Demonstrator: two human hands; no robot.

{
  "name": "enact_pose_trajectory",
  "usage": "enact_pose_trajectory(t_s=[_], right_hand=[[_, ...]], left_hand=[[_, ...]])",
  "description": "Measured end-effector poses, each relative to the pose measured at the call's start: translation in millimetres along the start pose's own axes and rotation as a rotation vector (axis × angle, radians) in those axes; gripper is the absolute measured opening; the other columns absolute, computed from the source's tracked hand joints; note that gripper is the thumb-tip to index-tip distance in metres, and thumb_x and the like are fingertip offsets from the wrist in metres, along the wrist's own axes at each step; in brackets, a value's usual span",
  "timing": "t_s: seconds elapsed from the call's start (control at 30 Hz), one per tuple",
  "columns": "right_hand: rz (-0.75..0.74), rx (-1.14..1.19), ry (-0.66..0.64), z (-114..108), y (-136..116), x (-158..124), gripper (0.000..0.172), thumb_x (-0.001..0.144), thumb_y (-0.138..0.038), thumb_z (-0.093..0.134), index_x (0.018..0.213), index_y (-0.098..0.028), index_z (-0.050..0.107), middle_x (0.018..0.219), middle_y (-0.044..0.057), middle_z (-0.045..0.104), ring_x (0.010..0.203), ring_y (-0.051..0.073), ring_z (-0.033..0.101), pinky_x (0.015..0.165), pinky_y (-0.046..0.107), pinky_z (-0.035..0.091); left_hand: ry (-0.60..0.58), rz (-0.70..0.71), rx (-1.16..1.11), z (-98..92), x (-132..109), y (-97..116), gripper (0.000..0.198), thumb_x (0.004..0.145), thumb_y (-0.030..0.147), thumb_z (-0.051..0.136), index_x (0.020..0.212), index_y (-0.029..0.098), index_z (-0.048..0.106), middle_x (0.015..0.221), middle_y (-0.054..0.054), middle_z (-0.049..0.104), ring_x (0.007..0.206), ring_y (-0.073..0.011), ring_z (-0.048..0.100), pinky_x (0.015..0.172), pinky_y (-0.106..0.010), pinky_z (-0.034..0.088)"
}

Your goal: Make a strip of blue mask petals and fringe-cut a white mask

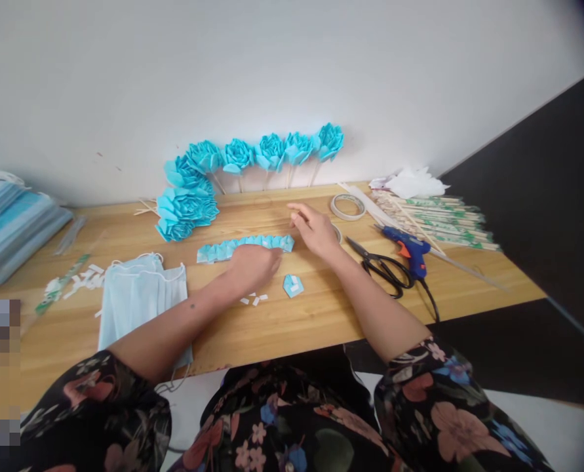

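My left hand (255, 267) is over the front edge of a row of folded light-blue petals (217, 251), its fingers curled together. The back of the hand hides the fingertips and anything between them. My right hand (316, 231) hovers just right of the row's end, fingers loosely bent and apart, with nothing seen in them. One separate folded blue petal (293, 286), with a white patch on it, lies on the table below and between both hands. Small white pieces (256, 300) are scattered to its left.
Blue flowers on sticks (271, 152) line the wall, others piled at left (186, 203). Face masks (134, 295) lie left, with a larger stack (16, 223) beyond. At right are a tape roll (347, 206), black scissors (387, 270), a blue glue gun (412, 250) and wrapped sticks (449, 223).
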State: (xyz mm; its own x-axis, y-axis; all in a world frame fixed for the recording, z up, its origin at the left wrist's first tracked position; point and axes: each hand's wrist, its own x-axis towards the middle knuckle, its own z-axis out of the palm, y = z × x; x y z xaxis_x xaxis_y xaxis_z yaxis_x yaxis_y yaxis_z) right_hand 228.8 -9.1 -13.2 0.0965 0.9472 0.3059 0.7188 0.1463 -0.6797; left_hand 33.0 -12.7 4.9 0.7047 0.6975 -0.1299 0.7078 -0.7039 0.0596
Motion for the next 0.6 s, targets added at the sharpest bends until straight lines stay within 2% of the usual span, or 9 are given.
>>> enact_pose_trajectory(t_s=[0.13, 0.27, 0.5, 0.6], right_hand=[[-0.090, -0.098, -0.082, -0.2, -7.9, -4.1, 0.038, 0.099, -0.025, 0.046, 0.132, -0.021, 0.064, 0.092, 0.004, 0.080, 0.087, 0.022, 0.073, 0.084, 0.033, 0.051], [-0.168, -0.129, -0.140, -0.6, -10.2, -5.4, 0.040, 0.101, -0.024, 0.043, 0.135, -0.023, 0.062, 0.092, 0.002, 0.080, 0.086, 0.023, 0.073, 0.086, 0.034, 0.051], [-0.174, -0.253, -0.173, 3.2, -3.4, -4.3, 0.041, 0.100, -0.020, 0.043, 0.136, -0.020, 0.063, 0.094, 0.004, 0.081, 0.090, 0.024, 0.074, 0.089, 0.035, 0.051], [-0.171, -0.252, -0.202, 3.1, -2.0, -4.2, 0.041, 0.098, -0.017, 0.044, 0.134, -0.017, 0.064, 0.096, 0.005, 0.081, 0.092, 0.024, 0.074, 0.088, 0.034, 0.051]], left_hand=[[0.035, -0.008, -0.045, 0.6, -2.4, -4.7, 0.041, 0.100, 0.032, 0.038, 0.119, 0.023, 0.072, 0.088, -0.013, 0.076, 0.078, -0.0291, 0.070, 0.063, -0.034, 0.041], [0.052, -0.005, -0.061, -3.6, -4.4, -5.6, 0.039, 0.100, 0.033, 0.040, 0.123, 0.025, 0.072, 0.092, -0.011, 0.077, 0.081, -0.0269, 0.070, 0.063, -0.032, 0.040], [0.058, -0.014, -0.086, -5.1, -4.5, -4.6, 0.037, 0.098, 0.030, 0.044, 0.118, 0.024, 0.074, 0.091, -0.011, 0.077, 0.082, -0.0272, 0.070, 0.064, -0.031, 0.040], [0.149, -0.043, -0.190, -7.5, -3.1, -9.3, 0.033, 0.097, 0.030, 0.049, 0.113, 0.025, 0.077, 0.094, -0.009, 0.078, 0.082, -0.0243, 0.069, 0.065, -0.030, 0.039]])
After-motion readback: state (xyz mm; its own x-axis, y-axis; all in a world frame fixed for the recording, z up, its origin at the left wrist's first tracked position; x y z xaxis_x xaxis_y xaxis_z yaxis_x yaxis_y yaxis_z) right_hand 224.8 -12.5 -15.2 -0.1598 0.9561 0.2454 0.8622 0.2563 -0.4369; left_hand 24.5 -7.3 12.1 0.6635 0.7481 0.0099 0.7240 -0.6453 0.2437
